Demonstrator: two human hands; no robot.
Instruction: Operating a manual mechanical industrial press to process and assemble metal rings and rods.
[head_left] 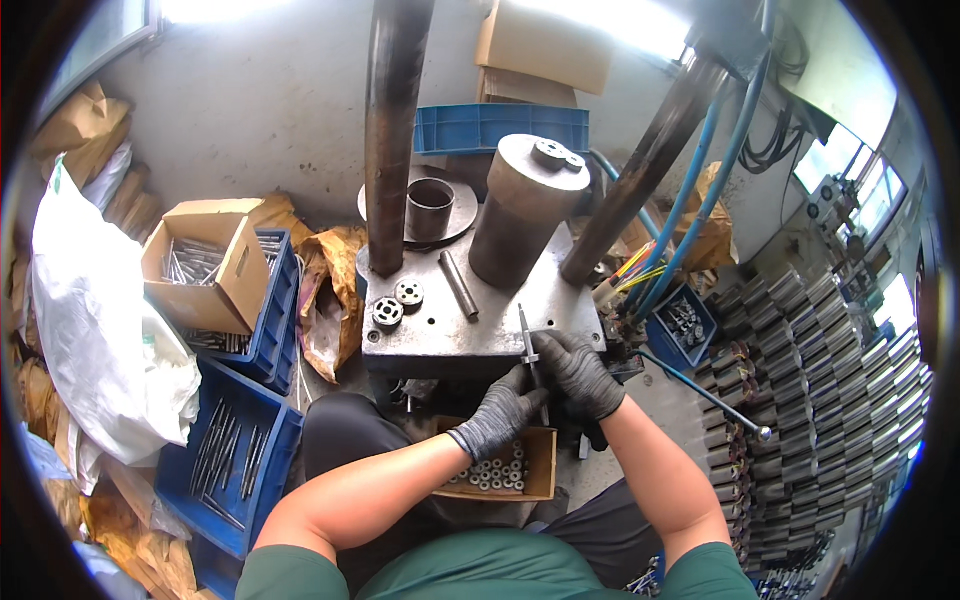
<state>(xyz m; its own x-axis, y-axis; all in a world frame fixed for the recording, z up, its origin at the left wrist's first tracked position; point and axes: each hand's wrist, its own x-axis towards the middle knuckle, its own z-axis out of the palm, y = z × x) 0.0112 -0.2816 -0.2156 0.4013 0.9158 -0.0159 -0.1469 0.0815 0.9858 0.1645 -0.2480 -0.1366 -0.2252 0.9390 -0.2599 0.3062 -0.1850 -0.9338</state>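
Observation:
Both hands wear dark grey gloves and meet in front of the press table point(410, 345). A thin steel shaft point(524, 322) stands nearly upright between them, its tip pointing away from me and a small collar partway along it. My left hand point(503, 412) is closed round the lower part of the shaft. My right hand point(580, 378) grips it from the right, its fingers by the collar. Below my hands is a cardboard box point(542, 465) of small ring-shaped parts point(495, 472). On the table lie a steel bar point(458, 284) and two slotted round discs point(388, 312).
A thick steel cylinder point(515, 230) stands on the table between two posts point(395, 140). At left are blue crates point(178, 455) with rods and a carton point(235, 280) of more rods. Stacked metal cylinders point(800, 400) fill the right side. A ball-ended lever point(705, 395) sticks out there.

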